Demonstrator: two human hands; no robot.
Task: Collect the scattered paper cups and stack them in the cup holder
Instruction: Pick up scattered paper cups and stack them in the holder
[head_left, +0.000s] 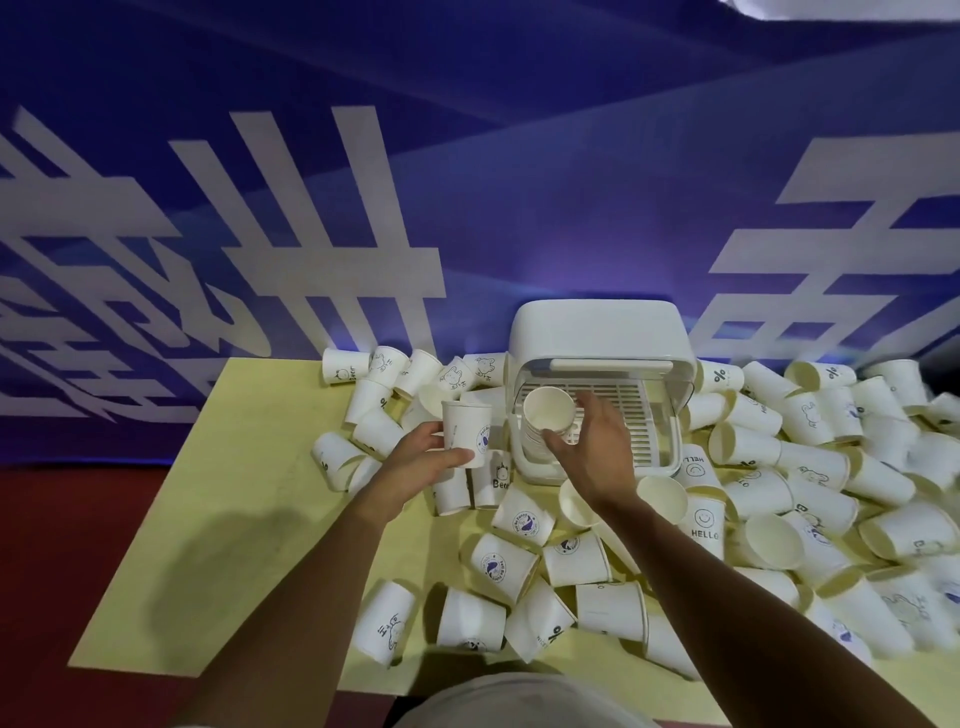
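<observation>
A white cup holder (597, 332) with its lid raised stands at the back of the yellow table (249, 493). Inside it, at the left, a stack of paper cups (548, 410) stands with the open mouth up. My right hand (592, 447) grips the top of this stack, thumb in front and fingers behind. Left of the holder, my left hand (423, 457) holds an upright white cup (467, 428) with a blue print, just above the table. Several loose paper cups (504, 566) lie scattered around the holder on all sides.
The densest pile of cups (810, 467) covers the table's right half. More cups (374, 384) lie behind and left of the holder. A blue wall banner with white lettering (311, 218) rises directly behind the table. The red floor (62, 571) shows at the left.
</observation>
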